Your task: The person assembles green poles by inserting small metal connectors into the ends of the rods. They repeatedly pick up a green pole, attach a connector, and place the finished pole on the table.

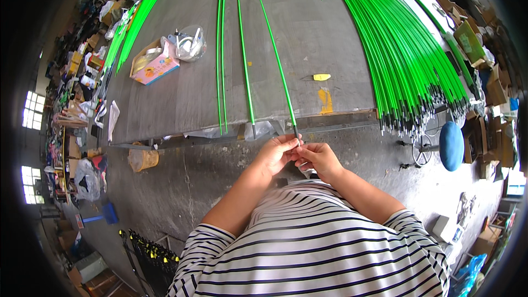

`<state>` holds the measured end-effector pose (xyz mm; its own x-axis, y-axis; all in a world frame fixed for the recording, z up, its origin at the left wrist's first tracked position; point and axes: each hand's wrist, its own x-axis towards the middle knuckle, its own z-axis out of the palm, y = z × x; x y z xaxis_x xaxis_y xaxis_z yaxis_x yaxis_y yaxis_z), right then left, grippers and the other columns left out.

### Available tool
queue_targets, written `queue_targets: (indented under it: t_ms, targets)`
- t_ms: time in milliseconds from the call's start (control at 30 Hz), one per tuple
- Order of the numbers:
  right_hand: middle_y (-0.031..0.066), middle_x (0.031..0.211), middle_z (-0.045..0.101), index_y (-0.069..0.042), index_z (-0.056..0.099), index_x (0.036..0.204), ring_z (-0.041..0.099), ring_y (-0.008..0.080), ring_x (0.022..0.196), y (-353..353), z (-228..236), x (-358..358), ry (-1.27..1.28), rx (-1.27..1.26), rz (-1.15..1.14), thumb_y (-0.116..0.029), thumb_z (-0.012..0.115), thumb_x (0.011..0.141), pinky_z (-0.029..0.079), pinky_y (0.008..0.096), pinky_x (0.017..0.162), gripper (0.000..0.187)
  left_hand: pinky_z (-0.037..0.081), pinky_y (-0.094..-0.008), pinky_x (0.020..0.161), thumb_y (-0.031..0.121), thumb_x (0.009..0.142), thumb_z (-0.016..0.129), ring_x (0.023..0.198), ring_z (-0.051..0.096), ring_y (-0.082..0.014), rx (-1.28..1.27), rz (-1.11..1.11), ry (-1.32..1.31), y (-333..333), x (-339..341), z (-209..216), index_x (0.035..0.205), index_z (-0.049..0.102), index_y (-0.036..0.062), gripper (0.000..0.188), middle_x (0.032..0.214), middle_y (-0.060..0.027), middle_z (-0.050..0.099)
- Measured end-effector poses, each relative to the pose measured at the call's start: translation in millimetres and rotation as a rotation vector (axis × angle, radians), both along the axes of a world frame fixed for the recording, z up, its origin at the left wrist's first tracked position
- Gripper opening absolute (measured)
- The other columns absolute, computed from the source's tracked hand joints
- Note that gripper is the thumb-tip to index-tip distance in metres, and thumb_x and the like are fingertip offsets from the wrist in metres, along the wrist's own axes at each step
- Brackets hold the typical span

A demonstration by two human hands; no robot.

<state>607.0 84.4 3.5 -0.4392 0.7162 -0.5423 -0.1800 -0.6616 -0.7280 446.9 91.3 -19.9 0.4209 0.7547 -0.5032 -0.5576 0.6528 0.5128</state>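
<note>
A long thin green rod (278, 63) with a black end lies across the grey table and juts over its near edge toward me. My left hand (275, 155) is closed around the black end of this rod. Against it, my right hand (323, 160) is pinched at the rod's tip; whatever small thing sits between those fingers is hidden. Just left lies another green rod (245, 66), its black end also past the edge. Two more thin green rods (221, 55) rest side by side further left.
A large fan of green rods (399, 49) covers the table's right side, black ends overhanging. More bundles lie at the far edge and far left. A pink box (157, 63) and a clear plastic bag (190, 44) stand left. A yellow tag (322, 77) lies right; a blue stool (451, 146) stands beyond.
</note>
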Motion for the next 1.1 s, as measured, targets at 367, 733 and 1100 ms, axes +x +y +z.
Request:
queue_targets:
  t_ms: [367, 733, 1100]
  targets:
    - [0.0107, 0.079, 0.060, 0.005, 0.056, 0.089, 0.057, 0.0155, 0.066, -7, -1, 4, 0.171, -0.131, -0.077, -0.013, 0.047, 0.085, 0.047, 0.0247, 0.059, 0.020, 0.048, -0.0335, 0.068, 0.007, 0.081, 0.053, 0.078, 0.057, -0.0210, -0.025, 0.000, -0.021, 1, 3, -5, 0.091, 0.057, 0.0029, 0.011, 0.084, -0.0090, 0.059]
    - [0.0094, 0.073, 0.061, 0.002, 0.059, 0.082, 0.055, 0.0118, 0.059, -7, -7, 1, 0.112, -0.128, -0.149, -0.012, 0.052, 0.082, 0.045, 0.0212, 0.053, 0.016, 0.046, -0.0295, 0.068, 0.008, 0.080, 0.055, 0.074, 0.056, -0.0179, 0.029, 0.001, 0.053, -1, 7, -9, 0.088, 0.056, 0.0013, 0.010, 0.082, -0.0071, 0.057]
    - [0.0046, 0.068, 0.057, 0.000, 0.059, 0.083, 0.052, 0.0100, 0.054, 12, -2, 7, -0.171, 0.109, -0.083, -0.023, 0.058, 0.081, 0.044, 0.0215, 0.049, 0.023, 0.045, -0.0233, 0.062, 0.007, 0.080, 0.055, 0.066, 0.055, -0.0106, 0.262, 0.098, 0.325, -7, 3, 8, 0.088, 0.054, 0.0014, 0.010, 0.078, -0.0042, 0.058]
